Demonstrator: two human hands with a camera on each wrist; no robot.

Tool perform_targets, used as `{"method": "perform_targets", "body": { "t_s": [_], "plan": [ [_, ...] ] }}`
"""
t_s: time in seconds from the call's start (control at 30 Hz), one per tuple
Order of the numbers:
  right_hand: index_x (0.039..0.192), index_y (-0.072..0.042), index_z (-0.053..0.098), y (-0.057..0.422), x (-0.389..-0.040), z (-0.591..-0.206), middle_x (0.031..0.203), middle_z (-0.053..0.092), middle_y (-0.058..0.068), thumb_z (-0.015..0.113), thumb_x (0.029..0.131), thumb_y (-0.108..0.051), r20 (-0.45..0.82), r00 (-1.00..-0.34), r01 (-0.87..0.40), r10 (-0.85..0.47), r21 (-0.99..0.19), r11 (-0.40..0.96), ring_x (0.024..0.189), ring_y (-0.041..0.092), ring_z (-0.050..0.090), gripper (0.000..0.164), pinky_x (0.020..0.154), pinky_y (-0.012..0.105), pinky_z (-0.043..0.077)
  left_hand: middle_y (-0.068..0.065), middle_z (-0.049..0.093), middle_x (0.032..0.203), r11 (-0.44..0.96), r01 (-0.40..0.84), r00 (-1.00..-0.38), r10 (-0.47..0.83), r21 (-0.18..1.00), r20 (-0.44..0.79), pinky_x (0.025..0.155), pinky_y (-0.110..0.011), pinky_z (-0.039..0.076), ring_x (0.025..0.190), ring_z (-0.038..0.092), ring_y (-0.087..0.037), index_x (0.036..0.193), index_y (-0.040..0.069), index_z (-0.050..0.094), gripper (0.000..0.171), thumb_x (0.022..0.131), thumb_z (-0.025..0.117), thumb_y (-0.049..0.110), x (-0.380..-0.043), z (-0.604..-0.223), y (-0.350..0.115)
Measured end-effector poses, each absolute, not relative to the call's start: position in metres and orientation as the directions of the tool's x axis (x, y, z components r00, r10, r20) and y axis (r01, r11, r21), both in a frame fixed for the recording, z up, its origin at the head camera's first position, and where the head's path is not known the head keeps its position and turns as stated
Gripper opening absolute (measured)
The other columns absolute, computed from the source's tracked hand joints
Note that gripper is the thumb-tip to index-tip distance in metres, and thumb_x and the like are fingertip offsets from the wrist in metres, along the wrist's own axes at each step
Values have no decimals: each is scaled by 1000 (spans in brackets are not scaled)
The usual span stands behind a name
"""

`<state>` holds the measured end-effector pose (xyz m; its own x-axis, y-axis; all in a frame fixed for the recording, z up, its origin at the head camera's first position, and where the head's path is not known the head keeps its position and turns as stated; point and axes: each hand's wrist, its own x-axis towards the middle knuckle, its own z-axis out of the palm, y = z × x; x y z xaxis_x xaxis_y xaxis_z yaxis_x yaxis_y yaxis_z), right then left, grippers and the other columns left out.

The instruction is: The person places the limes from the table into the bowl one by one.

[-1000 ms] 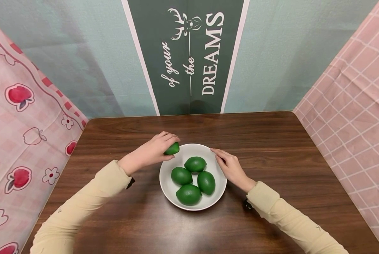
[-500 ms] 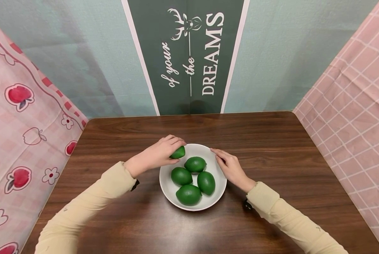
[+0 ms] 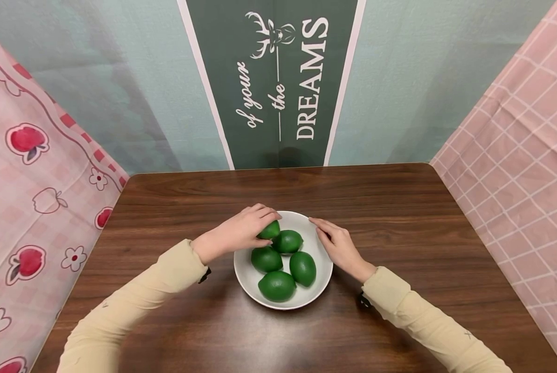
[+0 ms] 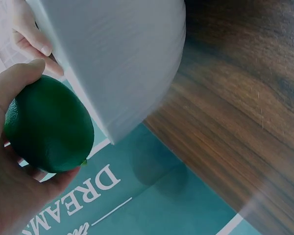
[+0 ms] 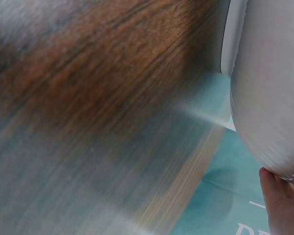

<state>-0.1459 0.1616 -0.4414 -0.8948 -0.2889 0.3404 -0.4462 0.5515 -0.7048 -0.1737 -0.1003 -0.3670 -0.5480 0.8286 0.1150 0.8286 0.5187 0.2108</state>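
My left hand (image 3: 243,230) holds a green lime (image 4: 51,125) over the upper left part of a white bowl (image 3: 247,288), thumb on one side and fingers round the other. In the head view that held lime (image 3: 270,230) shows only partly beneath the fingers, close to a lime (image 3: 287,242) lying in the bowl. Several limes rest inside, the largest-looking one (image 3: 277,286) towards the front. At the bowl's right rim my right hand (image 3: 341,247) grips the edge. The right wrist view shows fingertips (image 5: 270,183) against the bowl's outer wall (image 5: 274,88).
The bowl stands on a brown wooden table (image 3: 376,202). Behind it hangs a teal cloth (image 3: 157,103) with a dark printed panel (image 3: 278,150). Pink patterned cloths hang at the left (image 3: 50,171) and right (image 3: 516,134).
My left hand has moved right and slightly nearer with its lime, from the bowl's left rim to over its inside. The right hand, the bowl and the other limes stay put.
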Motion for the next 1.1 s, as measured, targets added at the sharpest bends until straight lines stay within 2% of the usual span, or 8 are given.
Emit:
{"method": "perform_targets", "body": {
  "t_s": [0.3,0.63,1.1],
  "plan": [
    [120,-7,61,162,-146,-441,120,59,11,50,92,-6,330,-898,-439,-291,-707,554,112,23,54,30,94,39,44,-8,55,119,502,839,-530,841,209,109,83,-39,47,106,48,-23,121,2,52,51,79,70,26,-171,-374,-94],
    [119,-7,61,162,-145,-441,119,60,11,51,91,-5,339,-893,-449,-294,-700,555,111,24,55,30,93,39,45,-9,54,116,513,833,-534,843,207,60,90,-38,44,103,51,-23,120,1,52,49,82,68,27,-169,-381,-93],
    [120,-7,61,162,-146,-440,120,60,10,50,92,-6,328,-899,-437,-290,-710,552,112,22,54,30,94,38,44,-11,55,112,511,841,-529,846,177,69,95,-37,42,106,51,-25,117,-1,53,46,82,67,26,-170,-389,-92]
  ]
}}
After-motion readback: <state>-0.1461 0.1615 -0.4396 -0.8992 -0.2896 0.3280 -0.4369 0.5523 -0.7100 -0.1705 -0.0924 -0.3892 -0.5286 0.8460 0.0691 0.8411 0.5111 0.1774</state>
